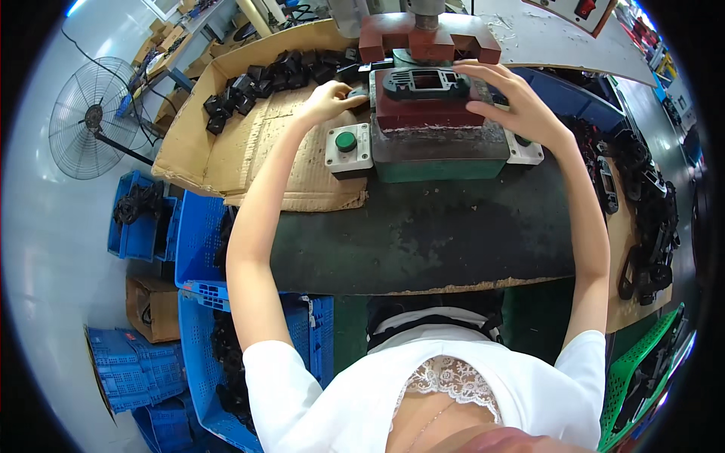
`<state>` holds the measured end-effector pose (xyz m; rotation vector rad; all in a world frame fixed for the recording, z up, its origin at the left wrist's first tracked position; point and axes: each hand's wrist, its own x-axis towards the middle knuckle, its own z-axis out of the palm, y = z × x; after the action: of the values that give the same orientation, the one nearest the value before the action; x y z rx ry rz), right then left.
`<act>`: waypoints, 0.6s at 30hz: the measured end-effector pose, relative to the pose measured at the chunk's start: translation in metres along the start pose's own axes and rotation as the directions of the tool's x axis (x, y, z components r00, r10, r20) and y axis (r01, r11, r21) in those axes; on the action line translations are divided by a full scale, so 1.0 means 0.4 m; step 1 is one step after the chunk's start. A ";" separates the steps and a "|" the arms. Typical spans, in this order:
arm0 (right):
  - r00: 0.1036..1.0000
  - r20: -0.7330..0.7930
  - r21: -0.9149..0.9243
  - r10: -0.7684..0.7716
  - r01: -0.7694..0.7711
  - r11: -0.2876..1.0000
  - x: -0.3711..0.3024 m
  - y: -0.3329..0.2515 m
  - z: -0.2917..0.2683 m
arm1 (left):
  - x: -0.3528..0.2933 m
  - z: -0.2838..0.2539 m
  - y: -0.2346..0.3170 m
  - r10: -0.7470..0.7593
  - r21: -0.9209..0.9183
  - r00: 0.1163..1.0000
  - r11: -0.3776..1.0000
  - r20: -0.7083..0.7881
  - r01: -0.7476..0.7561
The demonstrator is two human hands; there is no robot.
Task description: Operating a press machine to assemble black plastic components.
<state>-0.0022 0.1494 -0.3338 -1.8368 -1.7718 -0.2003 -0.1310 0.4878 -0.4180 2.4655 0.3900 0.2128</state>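
One right hand point(522, 102), grip apart, beside black casing point(425, 94); one left hand point(326, 104), grip impossible to tell.

Black housing point(429, 95), maroon block point(427, 115) (whitish-edged), green button point(346, 142)

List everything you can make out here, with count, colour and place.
Casing: one, black, on the fixture
Fixture: one, dark red, centre top
Press head: one, dark red, behind the casing
Button: one clearly seen, green, left of the fixture
Carton: one, brown, upper left
Black parts: many, black, in the carton
Loose parts: many, black, far right
Bench: one, dark, centre
Switch: one, red, upper right
Fan: one, grey, far left
Crates: several, blue, left
Basket: one, green, lower right
Background clutter: too small to count
Shirt: one, white, bottom
Left hand: one, bare, by the carton
Right hand: one, bare, beside the casing
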 end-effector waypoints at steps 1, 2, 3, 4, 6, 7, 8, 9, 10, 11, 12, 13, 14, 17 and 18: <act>0.999 -0.033 -0.022 -0.040 0.039 0.999 -0.021 0.001 -0.016 | -0.003 0.001 -0.007 -0.023 -0.037 1.000 0.999 0.021 0.023; 0.999 -0.041 -0.020 -0.015 0.014 1.000 -0.047 -0.009 -0.040 | -0.007 0.006 -0.028 0.019 0.042 0.999 0.999 -0.040 -0.017; 0.998 -0.060 -0.051 -0.016 0.013 0.999 -0.065 -0.007 -0.064 | -0.010 0.010 -0.048 0.066 0.122 0.993 0.991 -0.097 -0.054; 0.997 -0.075 -0.080 -0.009 0.003 0.997 -0.088 0.002 -0.089 | -0.013 0.017 -0.053 0.163 0.236 0.975 0.964 -0.149 -0.125; 0.991 -0.121 -0.122 0.055 -0.070 0.990 -0.150 0.037 -0.143 | -0.002 0.024 -0.034 0.084 0.270 0.991 0.961 -0.105 -0.053; 0.983 -0.155 -0.139 0.098 -0.120 0.983 -0.181 0.045 -0.173 | 0.001 0.023 -0.021 0.076 0.304 0.992 0.952 -0.099 -0.043; 0.967 -0.222 -0.134 0.126 -0.158 0.978 -0.206 0.062 -0.187 | -0.002 0.015 -0.036 0.078 0.298 0.991 0.954 -0.106 -0.043; 0.946 -0.288 -0.126 0.150 -0.193 0.973 -0.230 0.078 -0.199 | -0.007 0.004 -0.052 0.078 0.294 0.990 0.955 -0.115 -0.041; 0.924 -0.314 -0.155 0.217 -0.275 0.949 -0.260 0.086 -0.217 | -0.003 -0.006 -0.035 0.008 0.259 0.999 0.966 -0.039 0.002; 0.919 -0.321 -0.173 0.229 -0.294 0.940 -0.294 0.085 -0.241 | 0.001 -0.008 -0.029 -0.019 0.037 1.000 0.999 0.002 0.019; 0.901 -0.325 -0.231 0.288 -0.371 0.899 -0.326 0.089 -0.263 | 0.004 -0.004 -0.021 -0.039 -0.184 0.998 0.982 0.052 0.048; 0.877 -0.324 -0.260 0.356 -0.444 0.857 -0.367 0.133 -0.250 | -0.015 0.001 0.039 -0.157 -0.185 0.986 0.969 0.062 0.166; 0.876 -0.340 -0.351 0.342 -0.456 0.818 -0.388 0.147 -0.245 | -0.020 -0.008 0.021 -0.092 -0.178 0.994 0.979 0.064 0.102; 0.844 -0.282 -0.491 0.456 -0.536 0.687 -0.424 0.167 -0.231 | -0.037 -0.014 -0.022 0.013 -0.080 0.999 0.997 0.037 -0.010; 0.844 -0.286 -0.492 0.455 -0.536 0.686 -0.429 0.171 -0.223 | -0.039 -0.014 -0.034 0.053 -0.059 0.998 0.997 0.019 -0.052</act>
<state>0.0690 -0.0409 -0.3635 -2.5753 -1.1007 -0.6726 -0.1500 0.4962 -0.4225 2.4206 0.3060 0.2179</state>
